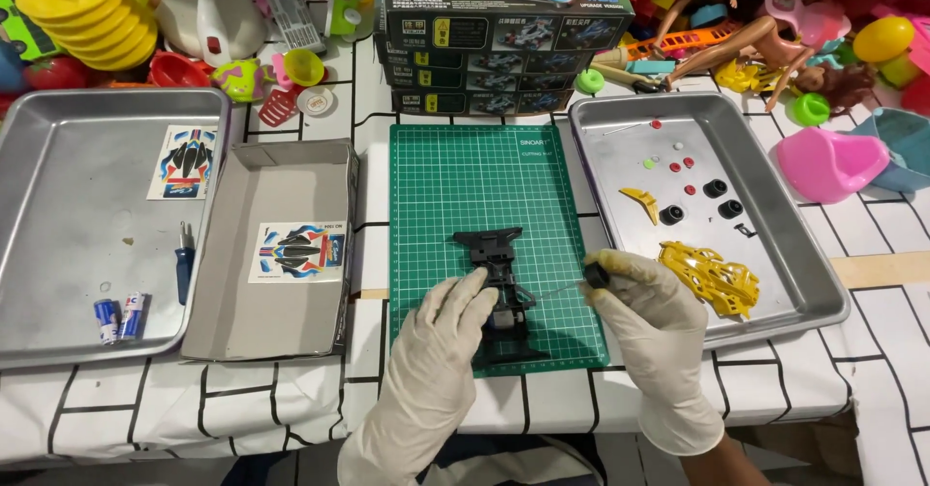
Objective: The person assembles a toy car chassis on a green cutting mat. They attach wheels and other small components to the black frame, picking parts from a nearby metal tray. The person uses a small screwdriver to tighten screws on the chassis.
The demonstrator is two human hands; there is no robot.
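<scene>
A desk (291, 404) covered in a white cloth with black lines fills the view, seen from above by the person working at it. Two steel trays flank a green cutting mat (441, 195) at the centre. The left tray (58, 282) holds a sticker sheet, a small screwdriver and two batteries; an open grey box lid (242, 321) with another sticker sheet lies beside it. The right tray (775, 244) holds a yellow car body shell (712, 275), three black wheels and several tiny red, green and white parts.

On the mat lies a black toy car chassis (499, 292). The gloved left hand (448, 313) rests against its left side, fingers curled on it to steady it. The gloved right hand (644, 297), just right of the chassis, pinches a small black wheel (596, 275) between thumb and fingers, with a thin axle running from it toward the chassis.

Risks, as a judgement: the chassis is only lightly steadied, so a push on the axle could slide or twist it on the mat. The wheel is small and the gloves are loose, so it could slip and roll off the desk. The right wrist hovers over the tray rim, where a nudge could scatter the tiny parts.
</scene>
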